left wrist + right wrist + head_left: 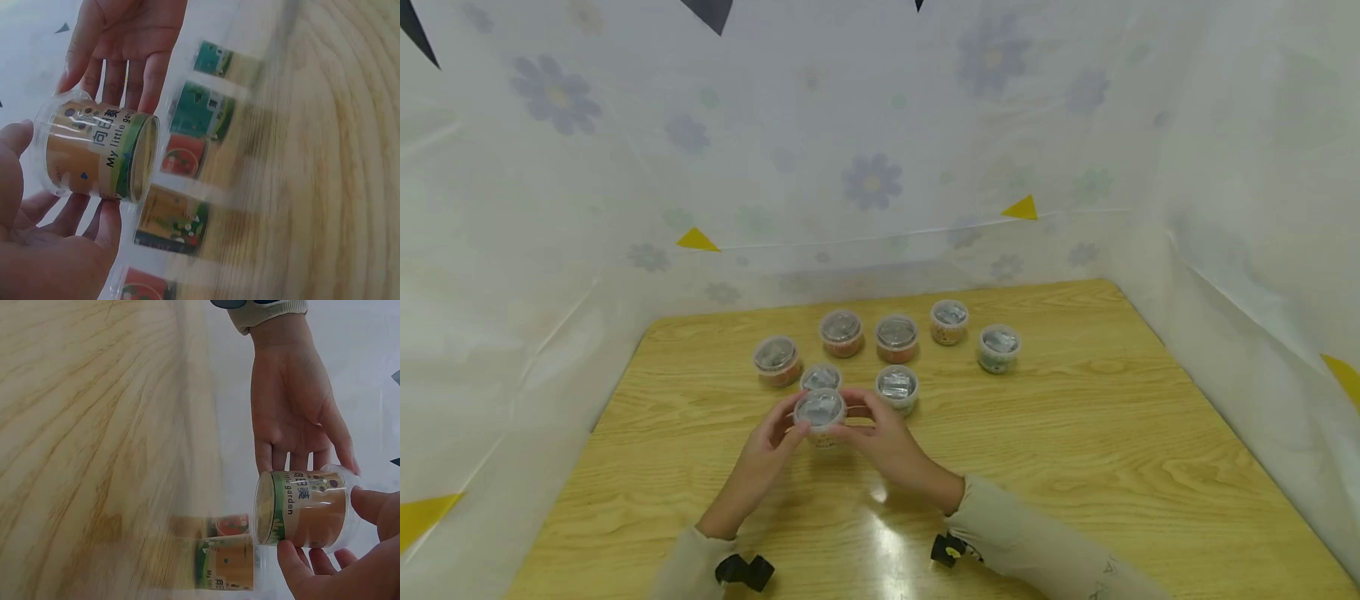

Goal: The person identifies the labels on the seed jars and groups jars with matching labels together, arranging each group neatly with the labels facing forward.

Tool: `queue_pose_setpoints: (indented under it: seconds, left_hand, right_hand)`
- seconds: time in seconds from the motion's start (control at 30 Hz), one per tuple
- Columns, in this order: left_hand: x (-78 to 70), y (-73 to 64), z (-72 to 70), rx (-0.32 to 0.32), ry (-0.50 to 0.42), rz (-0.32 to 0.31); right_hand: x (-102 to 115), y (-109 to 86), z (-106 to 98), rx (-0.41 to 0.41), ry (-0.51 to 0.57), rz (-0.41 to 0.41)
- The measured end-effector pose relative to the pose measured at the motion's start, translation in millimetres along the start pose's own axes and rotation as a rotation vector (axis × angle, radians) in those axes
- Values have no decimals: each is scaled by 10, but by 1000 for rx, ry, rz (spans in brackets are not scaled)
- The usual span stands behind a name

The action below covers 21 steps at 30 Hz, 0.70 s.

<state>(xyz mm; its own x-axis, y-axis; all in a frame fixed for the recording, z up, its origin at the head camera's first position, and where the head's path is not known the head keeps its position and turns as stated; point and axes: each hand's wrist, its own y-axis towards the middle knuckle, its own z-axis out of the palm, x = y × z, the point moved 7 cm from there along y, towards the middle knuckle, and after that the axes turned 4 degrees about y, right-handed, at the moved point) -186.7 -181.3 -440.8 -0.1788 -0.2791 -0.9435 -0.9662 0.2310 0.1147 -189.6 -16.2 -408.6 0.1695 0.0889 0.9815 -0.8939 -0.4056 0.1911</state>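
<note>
Both hands hold a lidded clear plastic cup (821,412) above the near middle of the table. Its tan and green wrapper, printed "My little garden", shows in the left wrist view, and something silvery lies under the clear lid. The left hand (765,446) curls round its left side, thumb near the rim. On the right side, the right hand (887,442) grips it with thumb and fingers. Just behind it stands a similar cup (821,377), partly hidden by the held one. Another lidded cup (897,387) stands close beside the right hand's fingers.
Farther back on the wooden table (1075,417) stand several more lidded cups: a reddish cup (777,360) at left, two more reddish ones, a tan cup (950,321) and a green cup (999,347) at right. White flowered sheeting (872,233) encloses the table's back and sides.
</note>
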Motion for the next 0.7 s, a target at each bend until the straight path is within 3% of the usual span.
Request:
queue_pose_setpoints:
  seconds: [0.2,0.43,0.7]
  left_hand:
    - [135,-64,-262,-30,15,-14]
    - [305,-110,-540,-54,28,-72]
    - [467,-107,-726,-69,-62,-89]
  right_hand:
    - [-359,229,241,-6,-19,11]
    - [-288,389,529,19,-26,-20]
    - [-561,601,756,22,-82,-17]
